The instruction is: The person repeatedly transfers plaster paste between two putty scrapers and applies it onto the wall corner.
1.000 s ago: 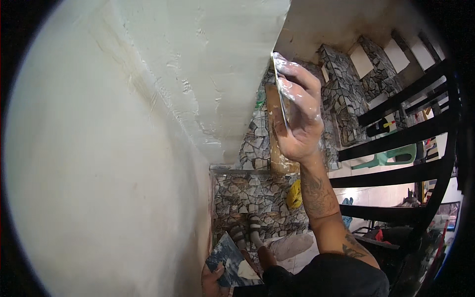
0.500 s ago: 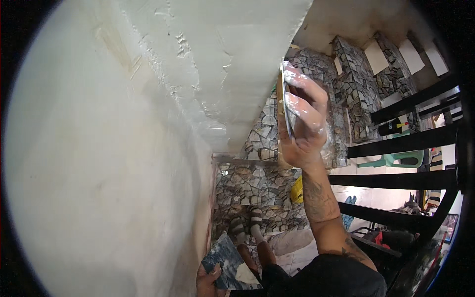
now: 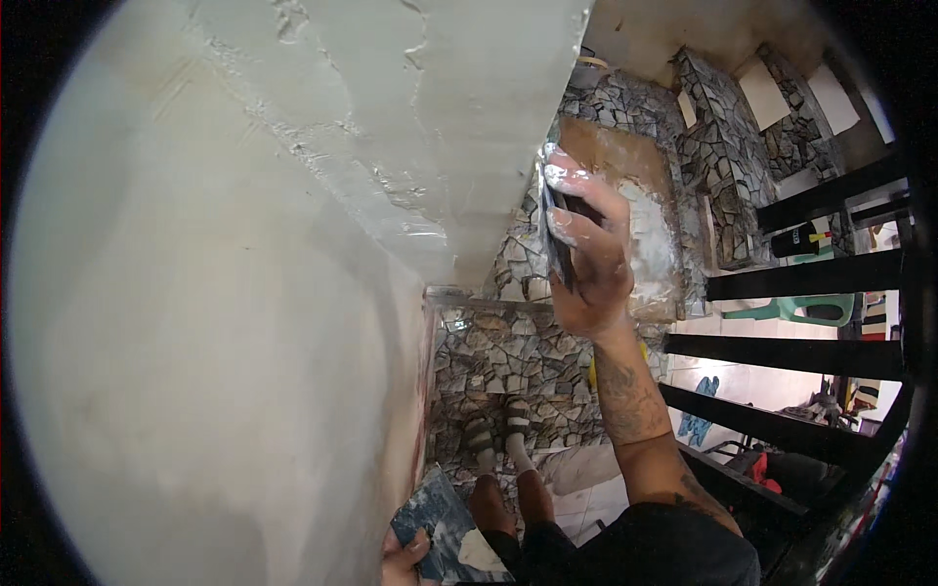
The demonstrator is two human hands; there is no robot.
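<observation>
My right hand [image 3: 598, 256], its fingers smeared with white paste, grips a thin flat putty knife [image 3: 544, 210] seen nearly edge-on. Its blade lies along the free edge of a pale slanted plaster surface [image 3: 469, 127], which carries wet streaks and ridges of filler. Low in the picture my left hand [image 3: 405, 561] is closed on the edge of a dark, paste-smeared board [image 3: 435, 518]. On that board rests a lump of off-white putty [image 3: 480, 552]. A smooth pale wall [image 3: 234, 371] fills the left side and meets the slanted surface at a rough corner line.
Stone-patterned steps [image 3: 518, 356] lie below, my feet on one of them. A brown board [image 3: 664, 195] with white smears is behind my right hand. Black railing bars [image 3: 782, 356] run along the right. Past them are a green plastic chair [image 3: 811, 310] and a dark cup [image 3: 793, 241].
My right hand has shifted slightly left and down with the putty knife along the edge. The view has turned a little, showing more of the brown board. My left hand still holds its board.
</observation>
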